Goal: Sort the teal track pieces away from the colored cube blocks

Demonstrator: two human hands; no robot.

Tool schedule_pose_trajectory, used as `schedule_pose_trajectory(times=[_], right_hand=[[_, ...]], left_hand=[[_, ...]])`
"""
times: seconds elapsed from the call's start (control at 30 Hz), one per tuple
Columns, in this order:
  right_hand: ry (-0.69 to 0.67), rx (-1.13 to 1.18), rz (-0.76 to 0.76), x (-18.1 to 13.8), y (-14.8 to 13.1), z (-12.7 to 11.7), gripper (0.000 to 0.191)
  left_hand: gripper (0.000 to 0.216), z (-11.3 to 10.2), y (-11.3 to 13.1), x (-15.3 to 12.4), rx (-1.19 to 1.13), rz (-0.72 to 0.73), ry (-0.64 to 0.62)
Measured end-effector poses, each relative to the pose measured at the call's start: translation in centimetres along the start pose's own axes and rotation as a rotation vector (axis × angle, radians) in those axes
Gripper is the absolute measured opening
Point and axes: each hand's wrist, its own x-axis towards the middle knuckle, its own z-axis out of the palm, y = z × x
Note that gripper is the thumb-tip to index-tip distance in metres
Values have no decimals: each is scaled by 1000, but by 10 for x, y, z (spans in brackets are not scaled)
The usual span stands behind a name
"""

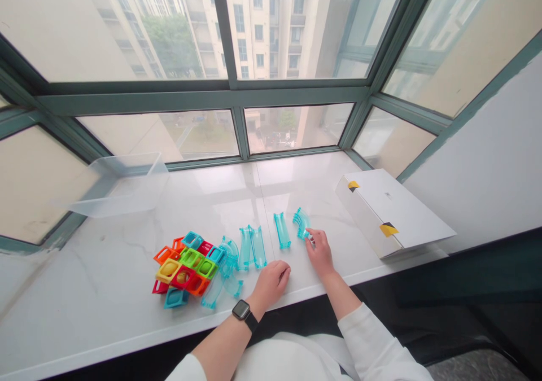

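Note:
My right hand (320, 251) has its thumb and fingertips on the lower end of a curved translucent blue track piece (300, 223), which lies on the white sill. Just left of it is a straight blue track piece (282, 231). My left hand (272, 283) rests on the sill with its fingers curled in, and nothing shows in them. Near its knuckles lie more straight track pieces (251, 248), side by side. Farther left, curved track pieces (229, 257) overlap beside a pile of colourful square blocks (190, 268) in red, orange, green, yellow and blue.
On the left of the marble-patterned sill (127, 268) stands a clear plastic bin (144, 192). A white box (398, 211) with yellow-and-black tabs lies at the right. Green-framed windows (212, 100) border the back, and the sill's front edge runs close to my body.

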Motion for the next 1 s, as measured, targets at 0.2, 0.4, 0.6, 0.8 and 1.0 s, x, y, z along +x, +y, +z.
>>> schedule_pose_trajectory(times=[0.2, 0.4, 0.6, 0.8, 1.0], right_hand=[[0, -3, 2, 0, -3, -2, 31], [-10, -12, 13, 0, -3, -2, 31], [13, -49, 57, -2, 5, 3, 46], [10, -74, 94, -2, 7, 9, 65], [-4, -82, 98, -1, 9, 10, 63]], left_hand=[[27, 1, -1, 0, -2, 0, -1], [27, 0, 1, 0, -1, 2, 9], [26, 0, 1, 1, 6, 2, 13], [25, 1, 0, 0, 20, 2, 15], [24, 0, 1, 0, 15, -2, 8]])
